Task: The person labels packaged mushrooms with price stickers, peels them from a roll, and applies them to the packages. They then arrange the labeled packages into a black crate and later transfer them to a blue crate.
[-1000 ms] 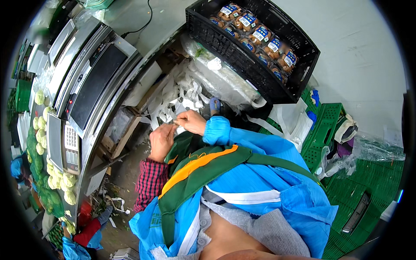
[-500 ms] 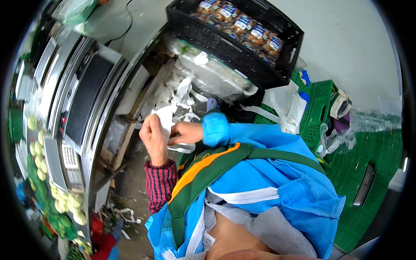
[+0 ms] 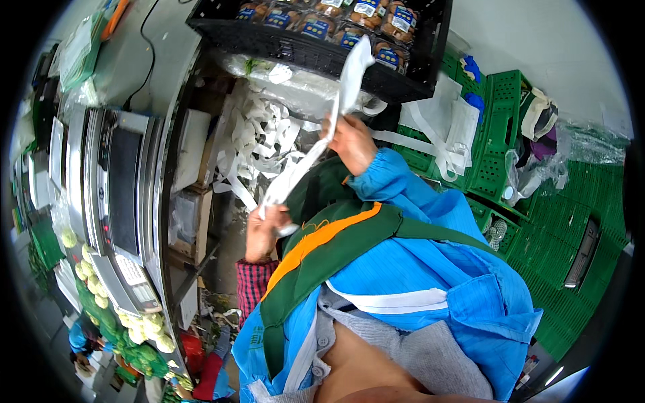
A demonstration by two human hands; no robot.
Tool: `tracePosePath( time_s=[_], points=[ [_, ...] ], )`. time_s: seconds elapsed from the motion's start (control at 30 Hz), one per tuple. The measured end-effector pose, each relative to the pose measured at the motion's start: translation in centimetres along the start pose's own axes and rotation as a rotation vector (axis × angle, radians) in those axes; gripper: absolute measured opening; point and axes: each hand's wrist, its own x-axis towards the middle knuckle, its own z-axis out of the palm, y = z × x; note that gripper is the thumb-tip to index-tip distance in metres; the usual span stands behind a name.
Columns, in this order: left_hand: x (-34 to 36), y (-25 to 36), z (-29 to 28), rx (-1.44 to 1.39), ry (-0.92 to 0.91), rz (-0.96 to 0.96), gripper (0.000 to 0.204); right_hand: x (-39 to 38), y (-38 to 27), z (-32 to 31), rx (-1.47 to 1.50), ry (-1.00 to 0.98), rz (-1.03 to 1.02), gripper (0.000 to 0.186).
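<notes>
A long white paper strip [image 3: 299, 169], perhaps label backing, is stretched between my two hands. Its lower end is pinched in the fingers of my left hand [image 3: 262, 235], beside the dark green apron [image 3: 272, 332] I wear. Higher up and to the right, my right hand [image 3: 353, 144] is closed on the strip, whose free end sticks up in front of a black crate [image 3: 302, 59]. Below and left of the strip, a heap of loose white strips [image 3: 262, 127] lies in the space under the bench.
Clear packs of brown, mushroom-like produce [image 3: 316, 28] fill the crate. On the left stand a machine with a dark plate [image 3: 125, 185] and a keypad unit [image 3: 134, 272], near pale round vegetables [image 3: 144, 328]. Green crates [image 3: 497, 141] stack up on the right. Another person [image 3: 84, 336] appears lower left.
My hands have moved apart, the right one up and to the right, drawing the strip out long between them. The view has shifted, so the crate sits higher and further left.
</notes>
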Motion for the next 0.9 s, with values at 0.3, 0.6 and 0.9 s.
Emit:
tracePosePath(
  time_s=[0.3, 0.6, 0.9],
  points=[
    [10.0, 6.2, 9.5, 0.162, 0.062, -0.058, 0.031, -4.0, -4.5, -11.8, -1.655, -0.075, 0.325, 0.035],
    [16.8, 12.0, 30.2, -0.121, -0.558, -0.062, 0.022, -5.6, -16.8, -5.9, -0.482, -0.270, -0.190, 0.073],
    [30.5, 10.7, 37.3, 0.310, -0.514, -0.042, 0.036, -1.1, -26.7, -19.8, -0.389, 0.132, -0.219, 0.037]
  ],
)
